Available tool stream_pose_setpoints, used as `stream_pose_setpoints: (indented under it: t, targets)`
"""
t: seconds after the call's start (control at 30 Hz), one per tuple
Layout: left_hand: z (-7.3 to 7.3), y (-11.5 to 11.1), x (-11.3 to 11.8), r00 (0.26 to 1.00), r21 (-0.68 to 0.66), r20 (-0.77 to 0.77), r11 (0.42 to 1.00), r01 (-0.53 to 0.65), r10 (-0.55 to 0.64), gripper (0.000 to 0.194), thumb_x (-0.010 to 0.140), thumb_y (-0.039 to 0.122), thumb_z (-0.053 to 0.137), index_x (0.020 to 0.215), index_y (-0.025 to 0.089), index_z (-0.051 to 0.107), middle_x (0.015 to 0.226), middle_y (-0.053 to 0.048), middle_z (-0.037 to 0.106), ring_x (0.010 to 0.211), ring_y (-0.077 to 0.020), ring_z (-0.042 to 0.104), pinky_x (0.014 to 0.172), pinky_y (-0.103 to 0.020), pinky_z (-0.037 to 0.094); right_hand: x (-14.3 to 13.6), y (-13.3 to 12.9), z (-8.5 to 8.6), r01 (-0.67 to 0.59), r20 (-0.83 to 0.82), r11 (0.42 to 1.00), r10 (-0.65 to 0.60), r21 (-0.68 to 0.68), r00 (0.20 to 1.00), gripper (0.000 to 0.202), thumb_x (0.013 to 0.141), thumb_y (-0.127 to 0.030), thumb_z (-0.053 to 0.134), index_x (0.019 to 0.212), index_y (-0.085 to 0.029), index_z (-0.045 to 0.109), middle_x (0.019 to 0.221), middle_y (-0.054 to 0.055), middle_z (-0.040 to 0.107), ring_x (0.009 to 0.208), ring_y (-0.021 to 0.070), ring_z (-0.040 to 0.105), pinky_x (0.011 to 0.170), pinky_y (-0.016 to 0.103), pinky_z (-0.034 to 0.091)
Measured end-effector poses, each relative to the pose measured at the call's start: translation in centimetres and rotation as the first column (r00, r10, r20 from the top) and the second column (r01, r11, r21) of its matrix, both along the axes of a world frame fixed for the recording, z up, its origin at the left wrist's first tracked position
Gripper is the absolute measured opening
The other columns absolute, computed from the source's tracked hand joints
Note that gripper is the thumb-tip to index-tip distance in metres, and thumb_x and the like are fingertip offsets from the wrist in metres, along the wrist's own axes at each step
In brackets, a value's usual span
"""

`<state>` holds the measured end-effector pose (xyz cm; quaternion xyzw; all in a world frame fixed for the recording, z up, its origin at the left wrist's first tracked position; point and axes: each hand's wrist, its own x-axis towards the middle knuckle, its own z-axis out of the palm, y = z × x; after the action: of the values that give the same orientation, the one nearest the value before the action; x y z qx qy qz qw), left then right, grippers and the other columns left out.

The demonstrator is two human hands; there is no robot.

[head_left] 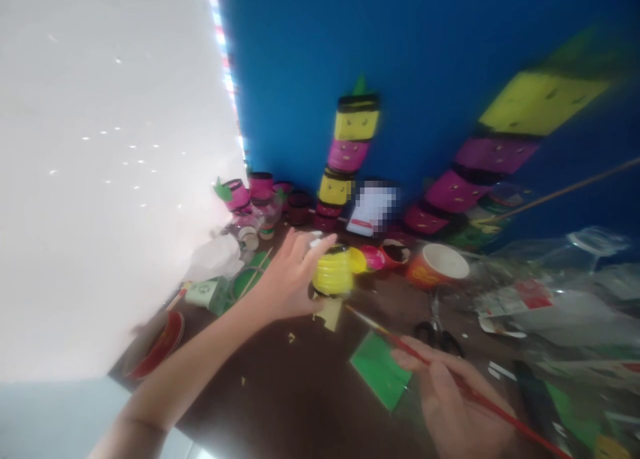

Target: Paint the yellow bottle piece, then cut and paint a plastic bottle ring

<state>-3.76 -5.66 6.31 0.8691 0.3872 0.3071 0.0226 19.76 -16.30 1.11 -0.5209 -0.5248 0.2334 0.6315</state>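
Note:
My left hand (295, 272) is stretched over the table, its fingers spread and curved beside a yellow ribbed cup (334, 271) with dark edges. Something small and white shows by its fingertips; whether the hand touches the cup is unclear. In my right hand (450, 392), lower right, is a thin red paintbrush (417, 353), its bristles pointing up and left toward the cup. A green paper square (383, 370) lies just left of my right hand. Below the yellow cup sits a cut piece of pale yellow paper (329, 312).
Stacks of pink and yellow cups with drawn faces (349, 155) stand along the blue wall. Near them are a phone (371, 209), a red paper cup (440, 265) and black-handled scissors (437, 332). Clear plastic (565, 312) crowds the right; a red bowl (163, 345) is at the left edge.

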Motion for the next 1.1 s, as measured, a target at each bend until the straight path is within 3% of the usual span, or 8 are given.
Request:
stream_pose_setpoints:
  t: [0.37, 0.57, 0.9, 1.1]
  targets:
    - [0.03, -0.11, 0.02, 0.998, 0.034, 0.020, 0.998, 0.057, -0.058, 0.094, 0.062, 0.026, 0.068, 0.139, 0.017, 0.014, 0.128, -0.017, 0.040, 0.123, -0.0338, 0.039, 0.108, -0.062, 0.024, 0.65, 0.32, -0.69, -0.091, -0.032, 0.992, 0.088, -0.086, 0.996, 0.004, 0.077, -0.023, 0.064, 0.080, -0.020, 0.065, 0.075, 0.003, 0.072, 0.067, 0.0197, 0.070, 0.076, 0.039, 0.057]
    - [0.21, -0.17, -0.02, 0.997, 0.024, 0.027, 0.997, 0.073, -0.074, 0.096, 0.063, 0.026, 0.068, 0.139, 0.018, 0.012, 0.128, -0.017, 0.040, 0.123, -0.0341, 0.039, 0.107, -0.061, 0.025, 0.63, 0.34, -0.75, -0.030, -0.057, 0.994, 0.023, -0.109, 0.998, 0.004, 0.075, -0.024, 0.066, 0.077, -0.020, 0.065, 0.074, 0.003, 0.072, 0.073, 0.0202, 0.070, 0.078, 0.037, 0.057]
    - [-0.10, -0.01, -0.10, 0.997, -0.002, 0.033, 0.997, 0.072, -0.072, 0.097, 0.060, 0.021, 0.068, 0.140, 0.017, 0.012, 0.130, -0.016, 0.038, 0.124, -0.0331, 0.037, 0.109, -0.058, 0.025, 1.04, 0.64, -0.03, -0.051, -0.111, 0.999, 0.049, -0.016, 0.993, 0.003, 0.076, -0.021, 0.065, 0.078, -0.019, 0.065, 0.068, 0.002, 0.071, 0.064, 0.0182, 0.069, 0.070, 0.035, 0.059]
    - [-0.25, -0.03, -0.13, 0.994, -0.029, 0.065, 0.996, 0.086, -0.084, 0.098, 0.059, 0.023, 0.069, 0.140, 0.019, 0.013, 0.131, -0.016, 0.037, 0.124, -0.0343, 0.036, 0.106, -0.057, 0.029, 1.06, 0.61, -0.21, -0.047, -0.102, 0.998, 0.042, -0.048, 0.994, 0.003, 0.077, -0.020, 0.064, 0.078, -0.019, 0.066, 0.071, 0.003, 0.071, 0.065, 0.0189, 0.069, 0.069, 0.035, 0.059]
